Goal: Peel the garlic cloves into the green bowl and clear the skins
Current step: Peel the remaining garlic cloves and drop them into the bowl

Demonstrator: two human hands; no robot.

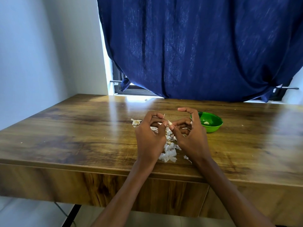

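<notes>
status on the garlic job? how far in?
Early. Done: one peeled clove lies in the green bowl. In hand: the left hand and right hand pinch a garlic clove between them, mid-peel. Left: the skins lie loose on the table, uncleared.

A person's two forearms are bare of sleeves, with a silver ring on the right hand.

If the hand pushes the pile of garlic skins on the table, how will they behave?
The garlic skins look thin and papery, so probably very light and floppy. They lie as loose flakes, so a push would likely scatter some rather than move them together.
</notes>
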